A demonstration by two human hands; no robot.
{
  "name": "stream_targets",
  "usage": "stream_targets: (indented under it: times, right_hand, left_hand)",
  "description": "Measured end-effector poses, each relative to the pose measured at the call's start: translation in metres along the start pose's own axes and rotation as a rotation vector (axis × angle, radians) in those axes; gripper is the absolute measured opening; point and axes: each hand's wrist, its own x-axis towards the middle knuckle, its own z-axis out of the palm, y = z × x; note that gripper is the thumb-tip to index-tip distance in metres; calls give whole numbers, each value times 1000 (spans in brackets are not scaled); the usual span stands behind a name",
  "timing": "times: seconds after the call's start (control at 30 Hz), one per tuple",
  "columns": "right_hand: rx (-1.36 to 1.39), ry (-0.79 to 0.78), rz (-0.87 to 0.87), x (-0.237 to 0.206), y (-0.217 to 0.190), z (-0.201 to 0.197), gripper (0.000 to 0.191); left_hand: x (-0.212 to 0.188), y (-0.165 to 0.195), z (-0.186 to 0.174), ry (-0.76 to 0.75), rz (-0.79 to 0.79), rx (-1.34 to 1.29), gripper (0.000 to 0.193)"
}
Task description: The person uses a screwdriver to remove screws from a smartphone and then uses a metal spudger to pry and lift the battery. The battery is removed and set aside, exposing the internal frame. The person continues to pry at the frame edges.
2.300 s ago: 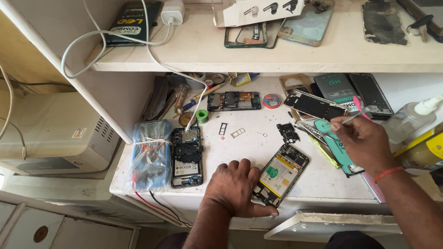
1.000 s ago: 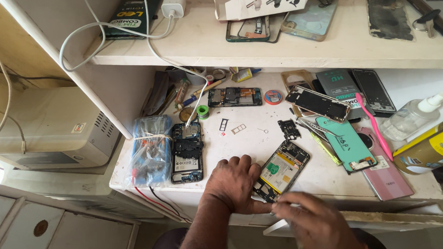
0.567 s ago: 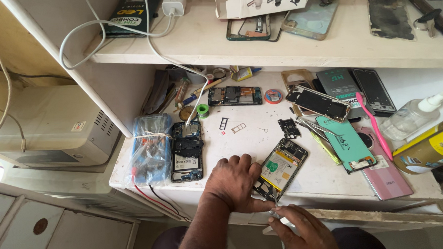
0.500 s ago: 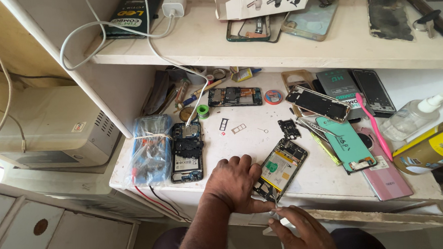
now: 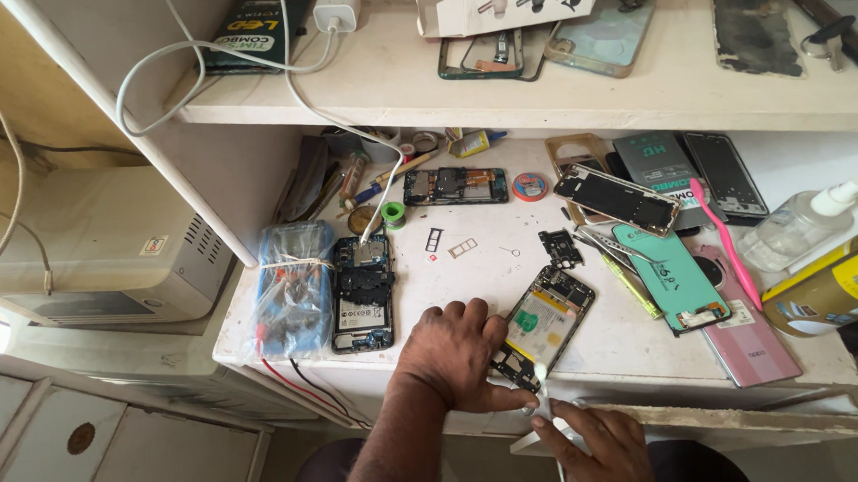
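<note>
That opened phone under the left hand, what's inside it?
The opened phone shows a yellowish battery, with dark circuit parts above it and at its lower end. The left hand covers its lower left edge; anything beneath the battery is hidden.

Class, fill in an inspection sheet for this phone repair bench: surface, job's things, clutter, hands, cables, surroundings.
Surface: white bench, scuffed, crowded.
Job's things: opened phone with back off, near the front edge; small white-tipped tool at its lower end.
Clutter: second opened phone, teal case, pink toothbrush, spray bottle.
Hands: left hand flat beside the phone, touching it; right hand holds the tool.
Cables: white charger cable runs from the shelf to the bench.
Surroundings: upper shelf with phone parts; grey box on the left.
</note>
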Motion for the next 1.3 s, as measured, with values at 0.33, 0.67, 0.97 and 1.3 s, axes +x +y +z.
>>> stream_targets:
  times: [0.33, 0.67, 0.97, 1.3]
  right_hand:
    - [191, 127, 233, 21, -11, -25, 21]
    - [526, 15, 505, 55, 4, -50, 20]
    - [465, -80, 368, 69, -2, -55, 17]
    - [130, -263, -96, 64, -6, -56, 61]
  left_hand:
    - [1, 1, 3, 11, -10, 4, 86]
    - [0, -1, 5, 35, -11, 2, 86]
    - [1, 0, 6, 30, -7, 9, 86]
    - [0, 1, -1, 85, 5, 0, 73]
